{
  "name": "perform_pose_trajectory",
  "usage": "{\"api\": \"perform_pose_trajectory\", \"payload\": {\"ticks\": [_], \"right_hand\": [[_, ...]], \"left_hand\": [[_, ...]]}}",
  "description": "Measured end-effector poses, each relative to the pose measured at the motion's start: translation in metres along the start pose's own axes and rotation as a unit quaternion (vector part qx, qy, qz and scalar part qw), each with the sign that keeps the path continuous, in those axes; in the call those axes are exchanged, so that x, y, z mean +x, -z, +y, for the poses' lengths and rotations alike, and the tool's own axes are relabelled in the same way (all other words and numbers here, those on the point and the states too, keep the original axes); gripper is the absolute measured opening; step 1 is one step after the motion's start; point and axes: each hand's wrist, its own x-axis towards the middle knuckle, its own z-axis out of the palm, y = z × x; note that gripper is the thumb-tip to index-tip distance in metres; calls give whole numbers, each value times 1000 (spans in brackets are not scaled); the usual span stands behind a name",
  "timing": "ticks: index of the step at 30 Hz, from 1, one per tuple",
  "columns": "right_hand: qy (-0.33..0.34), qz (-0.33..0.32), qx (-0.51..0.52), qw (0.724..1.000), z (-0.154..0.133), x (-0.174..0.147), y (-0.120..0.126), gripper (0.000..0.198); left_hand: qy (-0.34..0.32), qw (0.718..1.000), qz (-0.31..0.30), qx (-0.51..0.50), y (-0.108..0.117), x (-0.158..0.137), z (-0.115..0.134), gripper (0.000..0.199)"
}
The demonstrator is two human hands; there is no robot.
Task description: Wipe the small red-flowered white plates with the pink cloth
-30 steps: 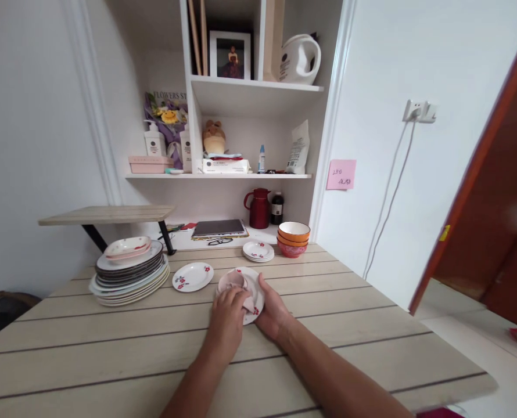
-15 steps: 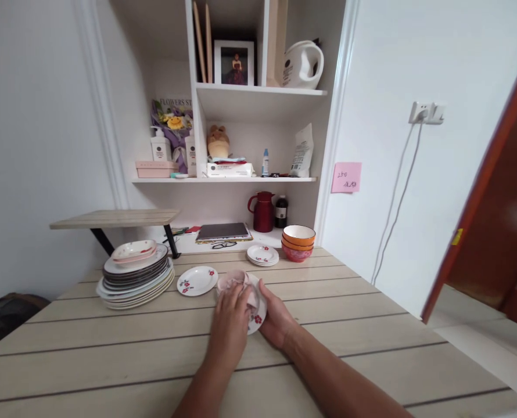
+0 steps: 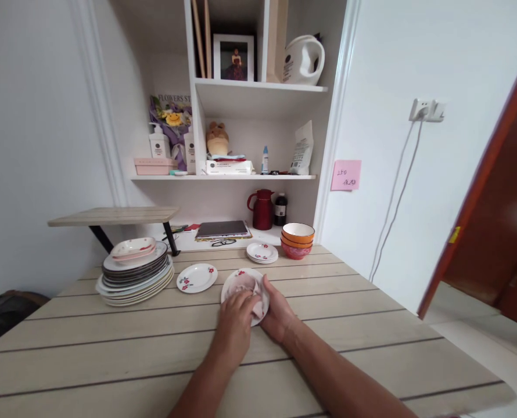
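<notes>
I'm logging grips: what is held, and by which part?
Right hand: flowered plate, by its right rim. Left hand: pink cloth, by the bunched part under its fingers.

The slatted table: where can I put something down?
There's bare tabletop right of the right hand, out to the edge, and in front of the tall plate stack, left of the left hand. It's crowded mid-table, with the held flowered plate and pink cloth, and behind, with the small plate stack and bowls.

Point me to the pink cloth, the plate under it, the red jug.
Pink cloth (image 3: 247, 283): head view, crumpled upper part.
Plate (image 3: 228, 284): head view, upper-left rim.
Red jug (image 3: 264, 212): head view, middle of body.
</notes>
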Motion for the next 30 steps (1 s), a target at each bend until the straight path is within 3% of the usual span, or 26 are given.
{"api": "perform_pose_trajectory", "payload": {"ticks": [3,6,15,25,30], "right_hand": [[-16,-8,-6,1000,-1,-4,-3,56],[-38,-11,-13,999,-2,-7,-5,56],[8,8,-34,999,4,-3,-7,49],[20,-1,10,1000,1,0,-3,54],[10,8,-3,1000,-3,-1,-1,57]], "left_hand": [[-48,998,22,-37,-4,0,-6,55],[-55,997,41,-25,-3,1,-7,57],[30,991,83,101,-4,0,-2,58],[77,992,33,90,3,-2,5,42],[-1,1000,10,4,1,-2,2,51]]}}
